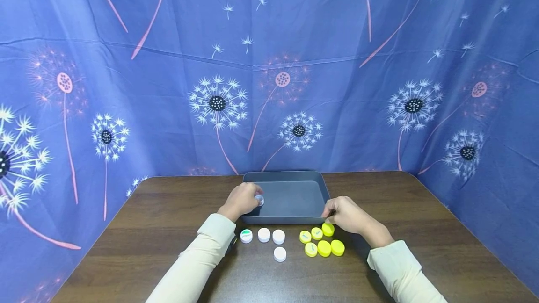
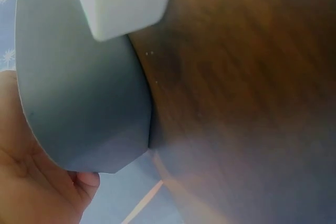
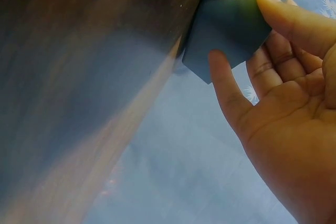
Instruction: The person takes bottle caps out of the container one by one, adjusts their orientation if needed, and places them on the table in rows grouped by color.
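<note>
A shallow dark grey tray (image 1: 282, 220) lies on the table. My left hand (image 1: 243, 198) reaches over its left side and pinches a white bottle cap (image 1: 260, 200) just inside. In the left wrist view, the tray wall (image 2: 89, 114) hides those fingertips. At the front right corner, my right hand (image 1: 347, 214) grips the tray's rim, thumb and fingers around the wall (image 3: 226, 30) in the right wrist view. Several yellow caps (image 1: 324, 248) are grouped near that hand. In front of the tray sit several white caps (image 1: 264, 234), including one with green print (image 1: 246, 235).
The brown wooden table (image 1: 177, 228) extends to both sides of the tray. Behind it hangs a blue cloth (image 1: 353, 106) with dandelion prints, which also covers the sides. A small dark object, partly hidden, lies by the left sleeve (image 1: 202, 256).
</note>
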`<state>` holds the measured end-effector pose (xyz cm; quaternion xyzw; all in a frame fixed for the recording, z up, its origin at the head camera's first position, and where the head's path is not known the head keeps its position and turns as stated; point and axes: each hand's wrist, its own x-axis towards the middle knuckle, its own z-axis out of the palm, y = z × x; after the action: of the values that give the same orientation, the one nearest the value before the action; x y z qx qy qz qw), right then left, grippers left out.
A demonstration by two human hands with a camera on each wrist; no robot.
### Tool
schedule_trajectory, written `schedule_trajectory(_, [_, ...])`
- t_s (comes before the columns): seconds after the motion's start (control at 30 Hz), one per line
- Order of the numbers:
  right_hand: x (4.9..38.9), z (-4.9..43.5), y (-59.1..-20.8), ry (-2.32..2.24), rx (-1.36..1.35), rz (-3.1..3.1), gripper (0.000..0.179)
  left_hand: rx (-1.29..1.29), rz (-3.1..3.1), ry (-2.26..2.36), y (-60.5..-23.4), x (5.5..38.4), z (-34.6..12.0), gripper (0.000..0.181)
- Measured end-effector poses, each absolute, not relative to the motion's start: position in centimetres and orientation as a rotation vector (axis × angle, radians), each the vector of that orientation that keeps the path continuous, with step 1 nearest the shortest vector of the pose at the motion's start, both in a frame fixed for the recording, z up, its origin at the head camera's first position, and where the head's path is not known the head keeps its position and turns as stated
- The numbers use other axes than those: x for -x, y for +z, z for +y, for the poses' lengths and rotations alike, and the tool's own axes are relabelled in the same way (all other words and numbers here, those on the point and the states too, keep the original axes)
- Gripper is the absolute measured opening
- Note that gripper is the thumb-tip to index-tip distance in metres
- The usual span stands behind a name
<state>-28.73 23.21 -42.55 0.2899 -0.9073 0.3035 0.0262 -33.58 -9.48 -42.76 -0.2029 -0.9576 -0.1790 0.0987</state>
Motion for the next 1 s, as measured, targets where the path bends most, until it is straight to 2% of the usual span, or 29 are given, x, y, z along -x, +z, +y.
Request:
schedule_trajectory(0.43, [28.7,23.2,-42.5,0.943,-0.894,-2.806,0.015,0.601,-2.801,-0.668,-43.3,33.9,-9.9,0.036])
schedule_trajectory(1.0, [28.7,23.2,-42.4,0.903,-0.894,-2.818,0.018,0.685,-2.658,-0.954,-40.9,31.5,-10.7,0.021])
